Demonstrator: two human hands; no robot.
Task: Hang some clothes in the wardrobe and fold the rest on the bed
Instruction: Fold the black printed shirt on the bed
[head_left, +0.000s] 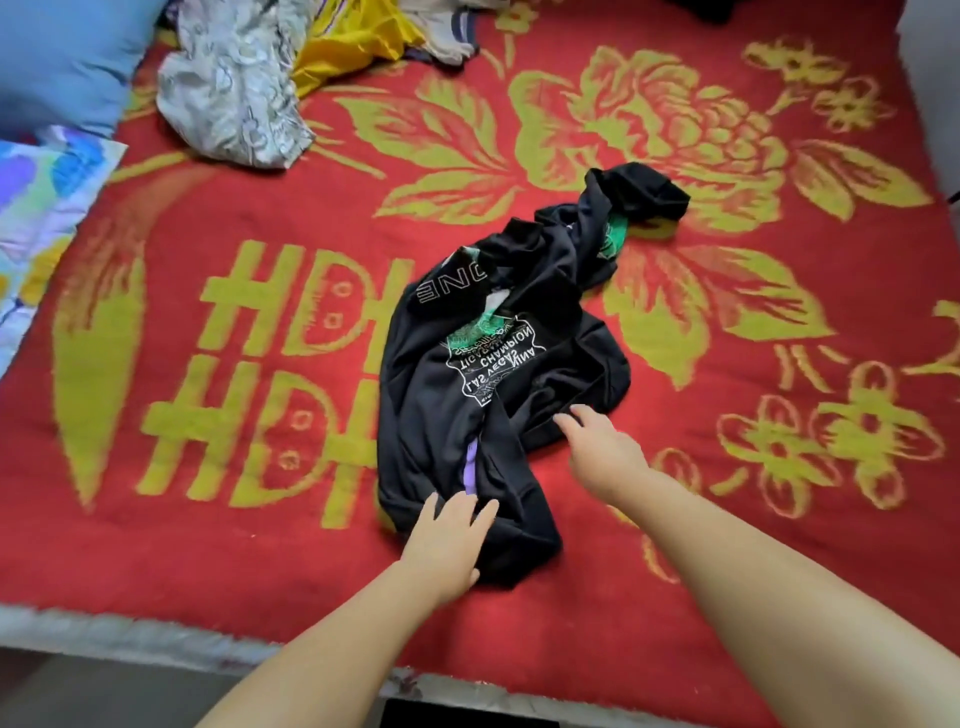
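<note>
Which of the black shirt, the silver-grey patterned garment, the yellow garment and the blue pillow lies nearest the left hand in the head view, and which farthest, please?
From the left hand:
1. Black shirt, under its fingers, mid-bed.
2. Silver-grey patterned garment, far left of the bed.
3. Yellow garment and blue pillow, at the far edge, too close to call.
</note>
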